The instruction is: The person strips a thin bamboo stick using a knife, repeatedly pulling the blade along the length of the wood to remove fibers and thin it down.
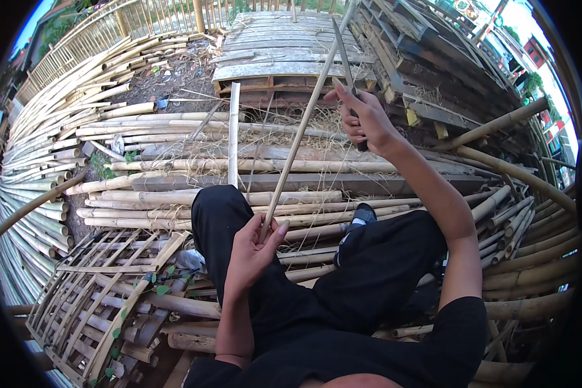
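Observation:
A long, thin bamboo strip [297, 139] slants up and away from my left hand [252, 251], whose fingers are closed round its lower end above my lap. My right hand [370, 124] is raised farther out and grips the dark handle of a long knife [344, 55]. The blade points up and away, close beside the upper part of the strip; whether they touch I cannot tell. Beyond my left knee, a wider pale split bamboo piece [234, 132] lies across the poles.
Bamboo poles [161, 165] lie stacked ahead, with more fanned out at the left. A slatted wooden platform [284, 48] is at the far middle, and stacked pallets [433, 71] rise at the far right. A woven bamboo lattice [97, 310] sits near left. Wood shavings litter the poles.

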Demonstrator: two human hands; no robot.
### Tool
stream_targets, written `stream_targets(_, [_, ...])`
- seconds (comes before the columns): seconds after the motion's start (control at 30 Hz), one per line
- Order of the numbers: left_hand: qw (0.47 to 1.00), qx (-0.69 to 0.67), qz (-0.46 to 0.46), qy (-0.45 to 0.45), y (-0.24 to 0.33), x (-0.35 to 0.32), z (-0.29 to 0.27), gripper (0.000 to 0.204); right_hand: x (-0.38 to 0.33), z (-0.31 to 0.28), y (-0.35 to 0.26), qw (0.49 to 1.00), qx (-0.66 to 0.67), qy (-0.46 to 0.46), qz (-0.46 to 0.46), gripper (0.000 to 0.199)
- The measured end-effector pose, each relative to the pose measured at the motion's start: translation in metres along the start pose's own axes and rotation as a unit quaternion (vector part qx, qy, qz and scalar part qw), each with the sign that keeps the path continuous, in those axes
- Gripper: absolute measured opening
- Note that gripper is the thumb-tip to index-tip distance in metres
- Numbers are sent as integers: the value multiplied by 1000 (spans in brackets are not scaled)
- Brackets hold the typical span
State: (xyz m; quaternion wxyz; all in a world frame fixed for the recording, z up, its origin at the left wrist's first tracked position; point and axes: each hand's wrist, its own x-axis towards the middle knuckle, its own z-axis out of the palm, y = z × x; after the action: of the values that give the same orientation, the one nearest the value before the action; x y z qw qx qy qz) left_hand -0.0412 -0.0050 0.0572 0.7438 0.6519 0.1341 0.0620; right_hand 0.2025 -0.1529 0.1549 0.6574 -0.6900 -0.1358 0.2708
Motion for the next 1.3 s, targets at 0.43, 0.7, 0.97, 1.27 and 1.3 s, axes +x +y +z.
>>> stream_targets(0.43, [980, 172, 32, 92, 4, 11, 35, 30, -17, 17, 22, 999, -35, 3, 3, 24])
stream_targets(0.7, [1000, -27, -2, 14, 20, 61, 61, 28, -36, 17, 41, 968, -238, -77, -18, 28])
stream_targets(0.97, [999, -4, 8, 37, -8, 63, 30, 24, -41, 5, 60, 813, -551, -79, -171, 31])
stream_targets(1.27, [996, -61, -58, 22, -29, 63, 25, 24, -36, 14, 110, 812, -539, -151, -166, 28])
stream_targets(1.3, [994, -86, -61, 9, -30, 64, 24, 23, -31, 7, 112, 798, -540, -152, -221, 30])
